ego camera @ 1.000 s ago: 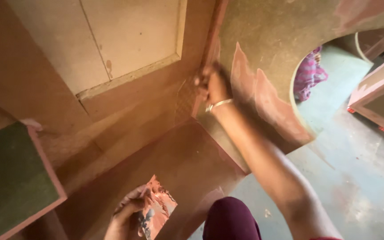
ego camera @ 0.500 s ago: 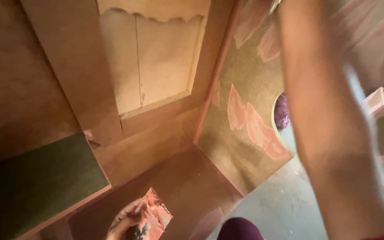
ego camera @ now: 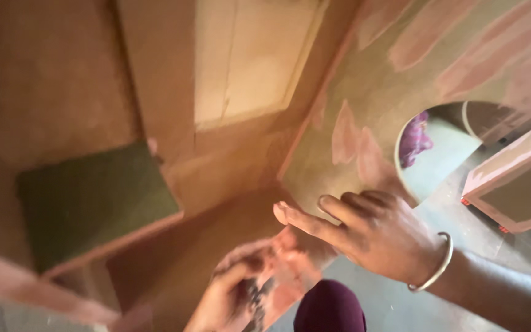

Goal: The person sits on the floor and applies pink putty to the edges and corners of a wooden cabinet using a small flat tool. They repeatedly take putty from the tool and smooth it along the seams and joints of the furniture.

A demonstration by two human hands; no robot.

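Pinkish-brown primer covers the wooden cabinet panel that fills the upper right of the frame, with lighter patches of filler on it. The right hand, lower right of centre, hovers just in front of that panel — fingers extended and slightly spread, holding nothing; a metal bangle circles the wrist. The left hand, at the bottom centre, is blurred; its fingers curl around a worn pink sheet of sandpaper, gripped near its edge. A green-topped board lies at the left.
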